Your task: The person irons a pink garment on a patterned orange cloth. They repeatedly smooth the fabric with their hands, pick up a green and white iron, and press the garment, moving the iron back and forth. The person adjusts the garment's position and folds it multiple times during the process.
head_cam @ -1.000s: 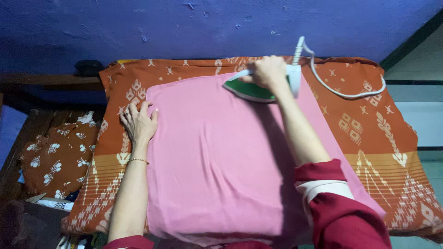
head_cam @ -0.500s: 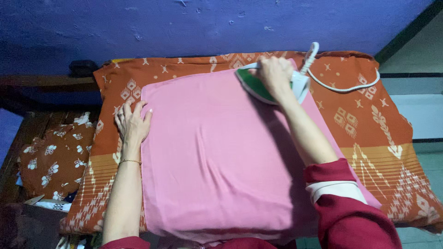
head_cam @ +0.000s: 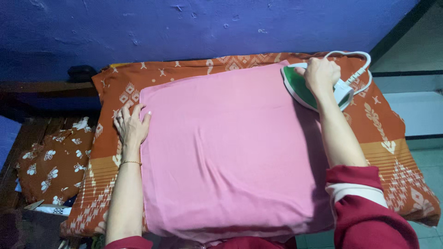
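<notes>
We are gripping the green and white iron (head_cam: pixel 310 87) with our right hand (head_cam: pixel 321 75), fingers clamped on its handle, at the pink cloth's (head_cam: pixel 230 152) far right corner. Our left hand (head_cam: pixel 131 124) is lying flat, fingers spread, pinning the cloth's left edge on the orange patterned surface cover (head_cam: pixel 392 138).

Red sleeves (head_cam: pixel 369 207), thin gold bracelet (head_cam: pixel 131 162)

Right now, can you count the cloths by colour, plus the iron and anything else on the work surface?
Pink cloth: 1
Orange patterned cloth: 1
Brown flowered cloth: 1
Green and white iron, held by the right hand: 1
White cord: 1
Total: 5
The left hand rests flat at the pink cloth's left edge.
</notes>
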